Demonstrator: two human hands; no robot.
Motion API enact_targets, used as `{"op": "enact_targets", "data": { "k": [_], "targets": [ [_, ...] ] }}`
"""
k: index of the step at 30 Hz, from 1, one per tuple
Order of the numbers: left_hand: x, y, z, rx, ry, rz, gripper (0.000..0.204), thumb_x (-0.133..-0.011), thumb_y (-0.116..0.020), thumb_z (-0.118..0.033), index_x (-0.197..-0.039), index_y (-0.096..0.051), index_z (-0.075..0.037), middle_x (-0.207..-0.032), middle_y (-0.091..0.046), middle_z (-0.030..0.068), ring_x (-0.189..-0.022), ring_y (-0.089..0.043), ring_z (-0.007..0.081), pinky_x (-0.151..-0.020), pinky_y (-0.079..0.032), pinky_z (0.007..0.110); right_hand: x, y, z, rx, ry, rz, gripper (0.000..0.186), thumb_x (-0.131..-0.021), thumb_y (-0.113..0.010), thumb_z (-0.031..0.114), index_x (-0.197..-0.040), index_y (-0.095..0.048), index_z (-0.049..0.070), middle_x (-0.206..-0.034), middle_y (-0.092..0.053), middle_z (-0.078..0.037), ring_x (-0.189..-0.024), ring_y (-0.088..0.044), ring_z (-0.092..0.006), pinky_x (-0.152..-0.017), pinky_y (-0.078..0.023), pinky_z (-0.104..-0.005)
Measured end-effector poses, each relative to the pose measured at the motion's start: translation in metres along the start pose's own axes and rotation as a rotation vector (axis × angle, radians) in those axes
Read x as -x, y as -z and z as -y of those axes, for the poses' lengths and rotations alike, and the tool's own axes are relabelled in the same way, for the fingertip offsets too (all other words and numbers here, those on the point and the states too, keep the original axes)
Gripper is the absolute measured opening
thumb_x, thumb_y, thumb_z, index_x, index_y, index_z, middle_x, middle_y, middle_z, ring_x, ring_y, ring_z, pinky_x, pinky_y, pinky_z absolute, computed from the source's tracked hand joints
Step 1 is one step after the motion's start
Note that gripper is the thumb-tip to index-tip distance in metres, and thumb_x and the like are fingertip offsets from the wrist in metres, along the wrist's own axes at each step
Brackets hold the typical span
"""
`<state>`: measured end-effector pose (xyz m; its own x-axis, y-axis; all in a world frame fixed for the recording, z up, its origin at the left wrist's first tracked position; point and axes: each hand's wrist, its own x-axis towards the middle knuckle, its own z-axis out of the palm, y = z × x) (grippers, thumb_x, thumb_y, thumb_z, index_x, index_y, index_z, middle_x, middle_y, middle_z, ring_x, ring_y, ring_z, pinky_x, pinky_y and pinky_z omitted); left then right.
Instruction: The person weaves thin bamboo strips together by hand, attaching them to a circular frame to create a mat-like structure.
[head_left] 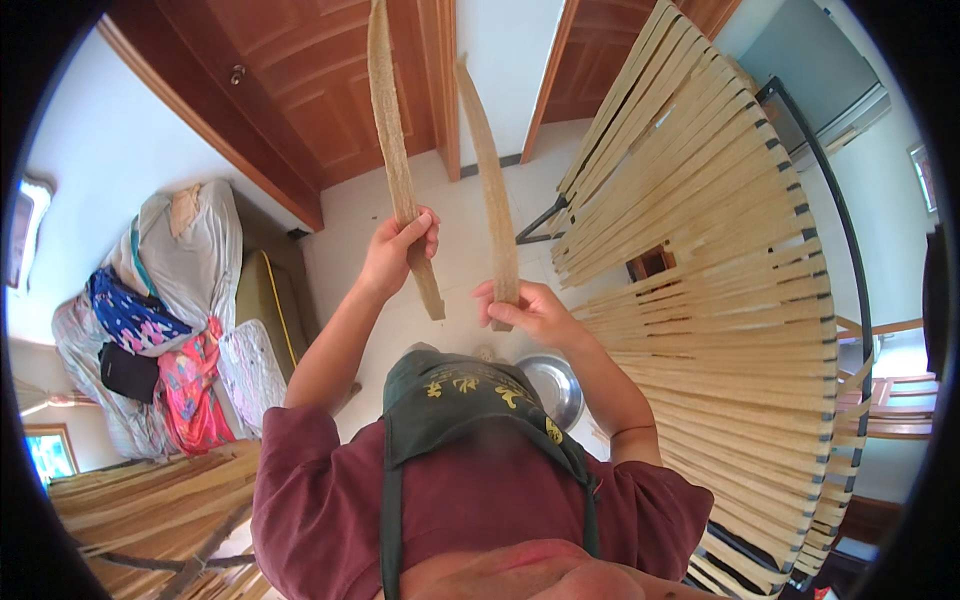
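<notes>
My left hand (403, 245) is wrapped around a long, flat beige strip (393, 130) with a rough surface, held near its lower end so that it rises tall above my fingers. My right hand (515, 308) grips the bottom of a second, similar strip (485, 180) between thumb and fingers; it stands upright with its top bending a little leftward. The two strips are apart. To my right, a large rack (700, 370) is hung with several rows of similar pale strips, close to my right forearm. A steel basin (555, 390) sits on the floor, partly behind my apron.
A sofa (265, 300) piled with cloths (180, 240) stands at the left. More hanging strips (150, 500) are at lower left. Wooden doors (300, 90) line the far wall above a tiled floor (350, 270). A grey appliance (810, 70) stands behind the rack.
</notes>
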<state>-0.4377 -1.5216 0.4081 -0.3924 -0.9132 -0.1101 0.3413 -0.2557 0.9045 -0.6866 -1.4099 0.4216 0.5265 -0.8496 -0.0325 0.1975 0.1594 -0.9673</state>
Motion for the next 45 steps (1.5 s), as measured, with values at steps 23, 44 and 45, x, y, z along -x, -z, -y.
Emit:
{"op": "enact_targets", "data": {
  "k": [23, 44, 45],
  "targets": [
    [-0.351, 0.065, -0.044, -0.046, -0.079, 0.387, 0.019, -0.108, -0.051, -0.017, -0.106, -0.064, -0.003, -0.086, -0.063, 0.0036, -0.066, -0.055, 0.0109, -0.061, -0.044, 0.024, -0.300, 0.237, 0.245, 0.602, 0.049, -0.422, 0.027, -0.098, -0.069, 0.031, -0.099, -0.071, 0.004, -0.092, -0.075, -0.006, -0.075, -0.072, -0.0164, -0.058, -0.059, -0.0288],
    [-0.562, -0.018, -0.025, -0.182, -0.047, 0.405, 0.019, -0.108, -0.050, -0.017, -0.108, -0.062, -0.003, -0.086, -0.062, 0.0028, -0.066, -0.053, 0.0090, -0.062, -0.042, 0.023, -0.236, 0.584, 0.512, 0.694, 0.174, -1.119, 0.020, -0.090, -0.077, 0.015, -0.099, -0.069, -0.002, -0.091, -0.071, -0.011, -0.080, -0.069, -0.0193, -0.071, -0.060, -0.0298],
    [-0.579, -0.029, -0.023, -0.187, -0.032, 0.434, 0.019, -0.108, -0.050, -0.018, -0.108, -0.062, -0.003, -0.086, -0.062, 0.0027, -0.066, -0.053, 0.0089, -0.061, -0.042, 0.023, -0.219, 0.595, 0.510, 0.721, 0.151, -1.177, 0.019, -0.090, -0.077, 0.015, -0.094, -0.070, -0.002, -0.088, -0.071, -0.010, -0.078, -0.068, -0.0179, -0.069, -0.059, -0.0289]
  ]
}}
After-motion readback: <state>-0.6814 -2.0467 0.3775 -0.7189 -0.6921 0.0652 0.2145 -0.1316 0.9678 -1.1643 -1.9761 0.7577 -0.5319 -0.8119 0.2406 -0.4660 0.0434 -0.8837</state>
